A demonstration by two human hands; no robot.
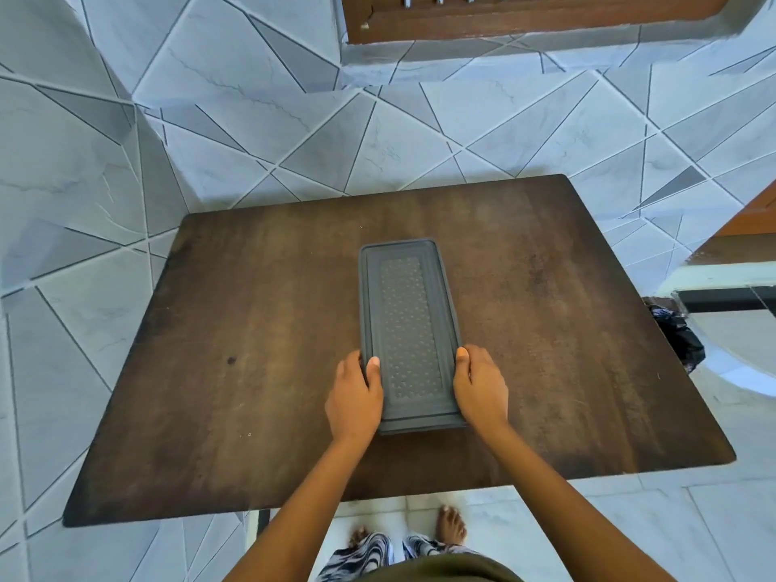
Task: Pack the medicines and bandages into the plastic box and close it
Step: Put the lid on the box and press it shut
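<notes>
A long grey plastic box [409, 312] lies lengthwise in the middle of the dark wooden table [252, 329], its lid with a dotted pattern on top and shut. My left hand [355, 396] grips the box's near left edge, thumb on the lid. My right hand [478, 388] holds the near right edge in the same way. No medicines or bandages show anywhere; whatever is inside the box is hidden by the lid.
The table stands on a grey and white tiled floor. A brown wooden door [525, 14] is at the far top. A white piece of furniture [722, 283] and a dark bag [676, 338] sit off the table's right edge.
</notes>
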